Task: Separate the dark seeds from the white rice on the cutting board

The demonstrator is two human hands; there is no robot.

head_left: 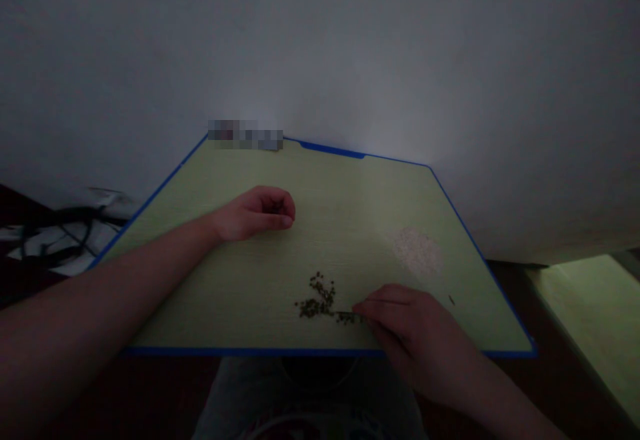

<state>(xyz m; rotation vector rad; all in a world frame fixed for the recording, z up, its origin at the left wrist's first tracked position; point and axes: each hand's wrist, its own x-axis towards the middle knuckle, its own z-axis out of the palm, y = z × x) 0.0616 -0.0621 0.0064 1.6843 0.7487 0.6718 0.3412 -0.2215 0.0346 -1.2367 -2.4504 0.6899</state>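
My right hand (417,330) is closed around what looks like a pair of tweezers (344,313), thin and dark, its tip pointing left. That tip is at a small scattered pile of dark, round seed-like grains (314,307) near the table's front edge. A few of these grains lie just under the tool beside my fingers. Farther back and to the left, my left hand (260,213) rests on its side on the table, fingers curled toward the thumb. The hollow of that hand is in shadow, so its contents cannot be made out.
The pale yellow-green table (340,227) has a blue edge. A heap of pale, fine grains (417,251) lies on its right side, with a small dark sliver (451,300) nearby. A blurred-out item (245,135) sits at the back left. Behind stands a wall (320,47); black cables (60,233) lie left.
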